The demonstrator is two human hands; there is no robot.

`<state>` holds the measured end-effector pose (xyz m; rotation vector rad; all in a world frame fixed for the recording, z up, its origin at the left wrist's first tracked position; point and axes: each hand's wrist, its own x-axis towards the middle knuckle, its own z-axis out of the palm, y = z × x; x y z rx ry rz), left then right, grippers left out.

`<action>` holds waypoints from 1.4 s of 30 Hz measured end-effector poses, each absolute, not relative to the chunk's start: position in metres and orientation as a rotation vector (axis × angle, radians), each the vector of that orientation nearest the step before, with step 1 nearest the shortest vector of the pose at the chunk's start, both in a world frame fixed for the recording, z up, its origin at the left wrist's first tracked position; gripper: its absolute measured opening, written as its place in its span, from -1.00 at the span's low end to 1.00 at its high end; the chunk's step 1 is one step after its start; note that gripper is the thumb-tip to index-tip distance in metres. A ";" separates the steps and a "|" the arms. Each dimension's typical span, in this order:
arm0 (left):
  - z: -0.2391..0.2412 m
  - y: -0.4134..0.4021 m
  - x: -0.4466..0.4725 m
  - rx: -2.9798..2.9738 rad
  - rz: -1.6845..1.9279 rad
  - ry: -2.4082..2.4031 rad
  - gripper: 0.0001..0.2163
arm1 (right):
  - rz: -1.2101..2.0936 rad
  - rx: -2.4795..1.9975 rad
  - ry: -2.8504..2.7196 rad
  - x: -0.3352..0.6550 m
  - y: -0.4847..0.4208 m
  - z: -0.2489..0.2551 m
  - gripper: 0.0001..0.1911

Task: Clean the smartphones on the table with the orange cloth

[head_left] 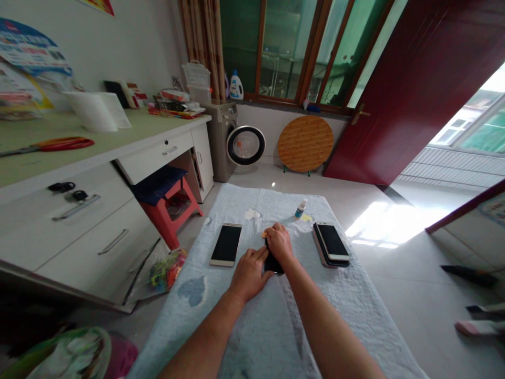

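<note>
Head view: both hands (279,242) touch a dark phone (273,263) on pale-blue cloth (355,310), window (290,52) beyond, grip unclear.

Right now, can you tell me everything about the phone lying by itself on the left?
That phone is a thin rectangle with rounded corners. Its big black screen shows no picture, and pale, goldish strips run above and below it. The front looks like glass; I can't tell what the rim is made of. It lies flat, face up, a little slanted, on the pale blue cloth, left of the left hand. No hand touches it.
</note>
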<state>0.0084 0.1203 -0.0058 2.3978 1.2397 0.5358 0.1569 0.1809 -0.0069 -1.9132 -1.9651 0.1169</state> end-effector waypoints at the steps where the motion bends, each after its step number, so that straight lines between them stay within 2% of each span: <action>1: -0.007 0.120 0.008 2.402 0.541 1.244 -0.48 | 0.122 -1.926 -1.947 0.162 0.180 -0.006 -0.77; 10: -0.014 0.122 0.007 2.437 0.590 1.207 -0.48 | 0.140 -2.017 -1.796 0.202 0.172 -0.009 -0.76; 16: -0.012 0.123 0.007 2.441 0.578 1.209 -0.47 | 0.144 -1.846 -1.846 0.192 0.160 -0.011 -0.77; 33: -0.014 0.123 0.006 2.440 0.560 1.224 -0.51 | 0.526 -1.615 -2.088 0.190 0.075 0.012 -0.77; 42: -0.012 0.123 0.006 2.438 0.535 1.216 -0.49 | 0.458 -1.815 -1.933 0.199 0.125 0.001 -0.74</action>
